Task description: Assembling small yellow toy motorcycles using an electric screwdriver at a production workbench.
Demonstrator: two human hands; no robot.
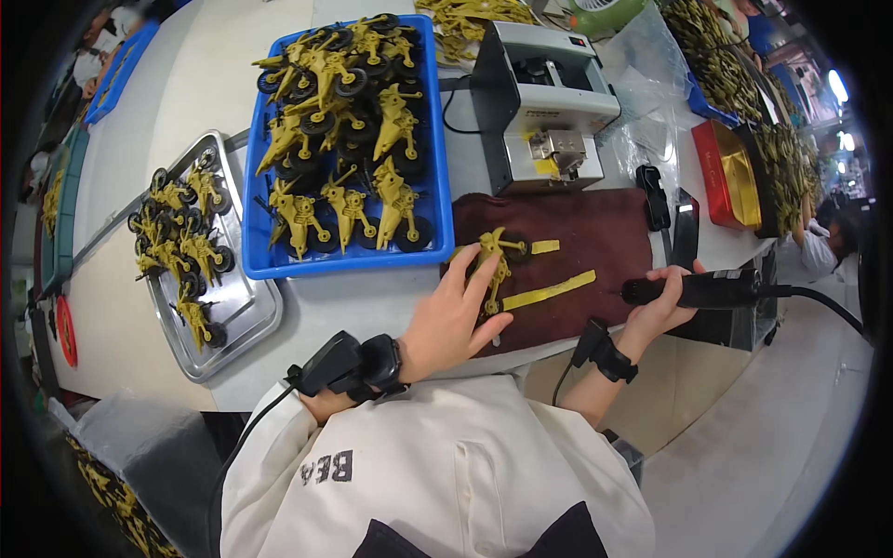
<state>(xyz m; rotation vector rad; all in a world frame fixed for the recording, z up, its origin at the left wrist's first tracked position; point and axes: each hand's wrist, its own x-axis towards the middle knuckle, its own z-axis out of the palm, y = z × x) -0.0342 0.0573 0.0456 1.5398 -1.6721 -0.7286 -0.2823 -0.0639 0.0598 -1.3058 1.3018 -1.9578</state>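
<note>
My left hand (453,312) rests at the left part of a dark red cloth (549,216), its fingers and thumb around the near side of a yellow toy motorcycle (500,265). The toy lies on its side with its black wheels towards the right, partly hidden by my fingers. In my right hand (659,312) is a black corded electric screwdriver (712,290), its tip pointing left over the cloth's right edge, apart from the toy. Two yellow tape strips, a short one (546,246) and a long one (551,290), lie on the cloth beside the toy's wheels.
A blue tray (349,264) piled with yellow toy motorcycles stands left of the cloth. Farther left, a metal tray (256,327) holds more. Behind the cloth sits a grey screw-feeding machine (551,98). A red tin (721,177) and a black case (653,197) are at the right.
</note>
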